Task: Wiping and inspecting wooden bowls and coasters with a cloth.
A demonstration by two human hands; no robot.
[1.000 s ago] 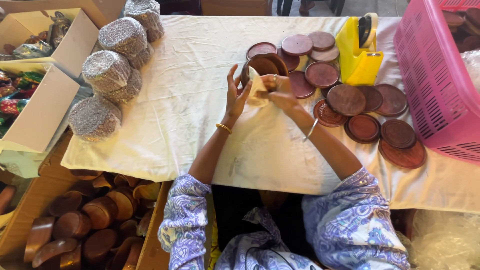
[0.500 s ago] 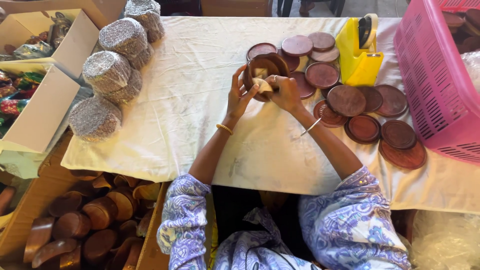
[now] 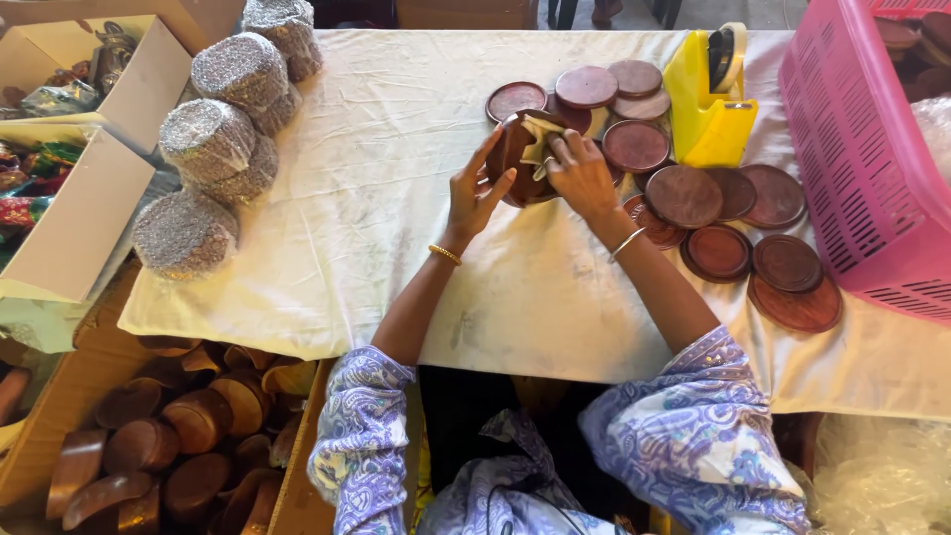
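Note:
My left hand (image 3: 475,193) props a round brown wooden plate (image 3: 517,163) on its edge, fingers spread along the rim. My right hand (image 3: 582,170) presses a small pale cloth (image 3: 542,137) against the plate's face. Both hands sit above a white tablecloth (image 3: 396,198). Several more round wooden plates (image 3: 684,195) lie flat to the right and behind the held one.
A yellow tape dispenser (image 3: 709,109) stands behind the plates. A pink plastic basket (image 3: 862,168) fills the right side. Wrapped silver bundles (image 3: 208,139) lie at the left near open cardboard boxes (image 3: 79,218). A box of wooden bowls (image 3: 158,446) sits below left.
The plate has been turned more upright in my left hand, and my right hand with the cloth has shifted across its face.

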